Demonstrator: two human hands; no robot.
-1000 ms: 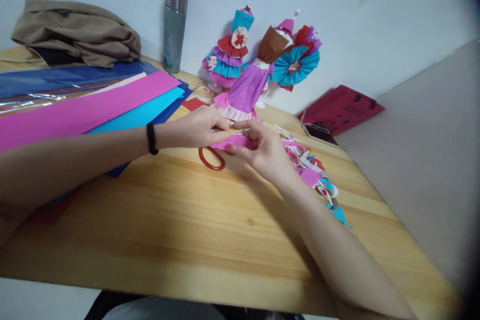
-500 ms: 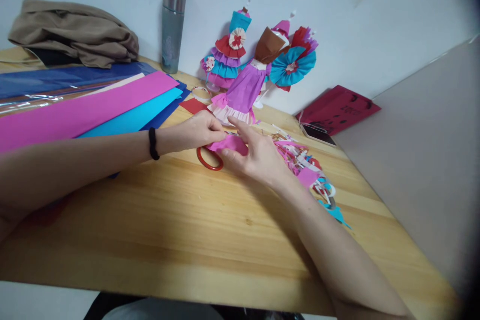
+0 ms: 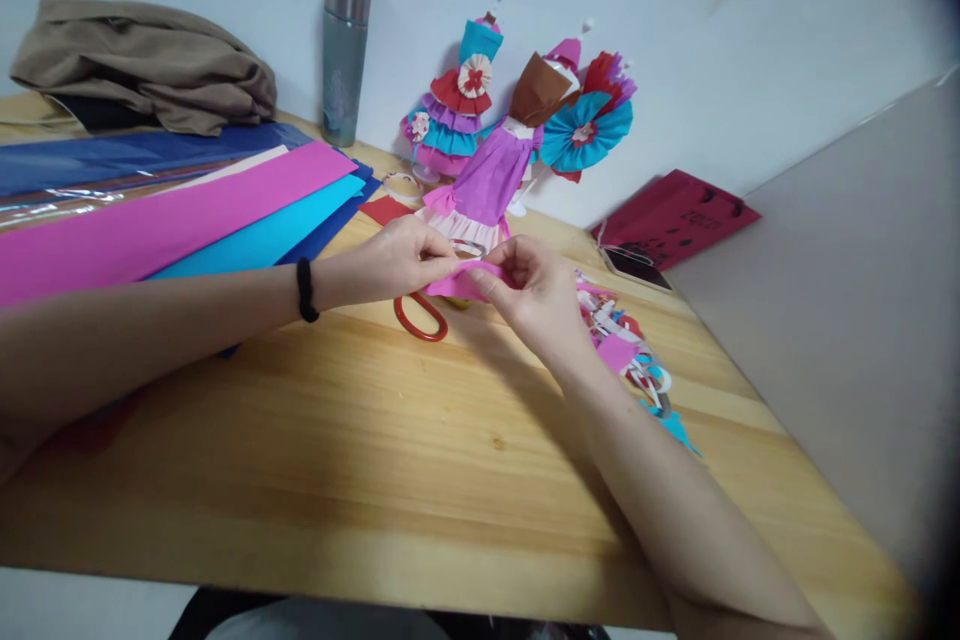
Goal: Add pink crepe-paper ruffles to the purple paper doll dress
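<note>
A small pink piece of crepe paper stretches between my two hands, just above the table. My left hand, with a black band at the wrist, pinches its left end. The right end is pinched between thumb and fingers of my right hand. Below the paper lies a pair of scissors with a red handle loop; most of it is hidden by the paper and hands. Right behind my hands, a paper doll in a purple dress leans with its white and pink hem close to my fingers.
Long folded sheets of pink paper and blue paper lie at the left. A grey bottle and brown cloth stand behind. Paper scraps are heaped at right, near a phone and red bag.
My right hand has gone from spread fingers over the paper to a pinch on its right end. The paper is now held between both hands; the left hand has barely shifted.
</note>
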